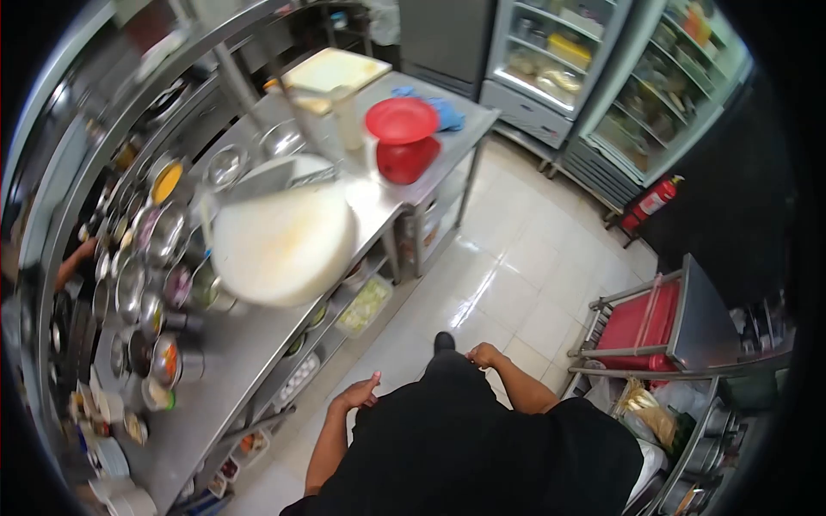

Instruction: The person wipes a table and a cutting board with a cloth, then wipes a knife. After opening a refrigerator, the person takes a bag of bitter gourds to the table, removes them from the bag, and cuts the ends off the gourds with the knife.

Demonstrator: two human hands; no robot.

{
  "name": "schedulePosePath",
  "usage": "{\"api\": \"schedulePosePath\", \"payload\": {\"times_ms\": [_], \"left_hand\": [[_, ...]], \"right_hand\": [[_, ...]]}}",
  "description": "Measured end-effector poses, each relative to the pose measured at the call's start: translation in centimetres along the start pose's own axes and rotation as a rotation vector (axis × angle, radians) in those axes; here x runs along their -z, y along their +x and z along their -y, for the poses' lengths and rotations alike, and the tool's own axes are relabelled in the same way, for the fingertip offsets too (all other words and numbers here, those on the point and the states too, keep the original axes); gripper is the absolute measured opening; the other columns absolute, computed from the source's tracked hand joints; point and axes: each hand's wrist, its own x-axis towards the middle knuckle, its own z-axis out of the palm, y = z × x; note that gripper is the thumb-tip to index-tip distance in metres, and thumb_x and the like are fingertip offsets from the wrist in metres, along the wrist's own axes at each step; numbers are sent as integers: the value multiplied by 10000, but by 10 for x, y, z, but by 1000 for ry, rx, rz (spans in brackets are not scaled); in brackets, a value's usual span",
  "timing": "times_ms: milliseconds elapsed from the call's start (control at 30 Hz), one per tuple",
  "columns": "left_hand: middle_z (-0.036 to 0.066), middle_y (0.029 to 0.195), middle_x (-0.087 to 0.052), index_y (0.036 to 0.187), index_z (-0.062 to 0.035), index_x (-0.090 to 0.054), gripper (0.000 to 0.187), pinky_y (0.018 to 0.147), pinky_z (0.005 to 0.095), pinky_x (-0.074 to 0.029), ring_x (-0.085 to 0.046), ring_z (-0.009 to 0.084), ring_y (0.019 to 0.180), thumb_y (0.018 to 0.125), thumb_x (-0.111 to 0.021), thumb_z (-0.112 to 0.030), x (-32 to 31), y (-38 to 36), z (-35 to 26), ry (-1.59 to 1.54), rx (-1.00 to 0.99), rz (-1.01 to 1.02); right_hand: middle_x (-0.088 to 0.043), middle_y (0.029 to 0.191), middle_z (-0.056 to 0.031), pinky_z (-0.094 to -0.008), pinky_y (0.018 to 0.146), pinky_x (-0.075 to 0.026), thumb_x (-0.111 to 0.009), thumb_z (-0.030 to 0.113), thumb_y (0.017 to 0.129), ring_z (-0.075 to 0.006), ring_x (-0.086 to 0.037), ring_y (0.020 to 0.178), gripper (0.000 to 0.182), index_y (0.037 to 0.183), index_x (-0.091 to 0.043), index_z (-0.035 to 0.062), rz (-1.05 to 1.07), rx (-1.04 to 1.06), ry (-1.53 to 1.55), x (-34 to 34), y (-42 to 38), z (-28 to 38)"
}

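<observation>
My left hand (357, 393) hangs in front of my body beside the steel work table, its thumb held apart from the fingers, with nothing in it. My right hand (486, 354) is over the floor on the other side, fingers curled in, and no object shows in it. Neither hand touches the table. Nearest my left hand, on the table's lower shelf, are a container of chopped green vegetable (365, 306) and a tray of eggs (299, 377). On the tabletop lie a thick round white cutting board (288, 245) and a cleaver (258, 182).
Metal bowls of ingredients (166, 357) crowd the steel table (228, 365). A red scale (402, 129) stands at its far end. Glass-door fridges (551, 52) and a fire extinguisher (651, 203) are ahead across the tiled floor (482, 279). A rack with red boards (638, 327) stands right.
</observation>
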Motion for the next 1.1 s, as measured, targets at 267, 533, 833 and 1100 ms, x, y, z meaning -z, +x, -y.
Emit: {"api": "schedulePosePath", "payload": {"times_ms": [267, 533, 833, 1100], "left_hand": [[302, 1438, -346, 1511, -40, -75, 903, 1031, 389, -389, -442, 347, 1290, 915, -525, -547, -19, 42, -294, 365, -665, 61], [266, 1484, -278, 1517, -89, -1, 1029, 1047, 408, -386, -407, 369, 1312, 840, -673, -474, -26, 48, -522, 458, -1095, 12], [228, 1440, -365, 1517, -94, 23, 1173, 909, 403, -488, -485, 350, 1238, 739, -794, -413, 21, 128, -672, 135, -1211, -153], [221, 1415, -404, 1507, -32, -90, 1128, 961, 412, -442, -452, 348, 1267, 709, -827, -335, 79, 145, -786, 54, -1264, -469]], "right_hand": [[-634, 751, -135, -361, 662, -526, -698, 147, 742, -255, -645, 735, 300, 1005, -603, 37, -687, 85, 68, 123, -10, -100], [-558, 617, -56, -318, 561, -483, -600, 54, 725, -164, -584, 579, 163, 882, -643, 47, -786, 113, 422, 254, -25, -66], [-660, 1029, -216, -420, 910, -464, -568, 439, 894, -366, -620, 986, 540, 1265, -575, 46, -360, -8, 59, 375, 79, -121], [-690, 792, -162, -358, 636, -535, -545, 283, 895, -228, -688, 670, 346, 987, -648, -34, -325, 74, 38, 526, 174, -187]]}}
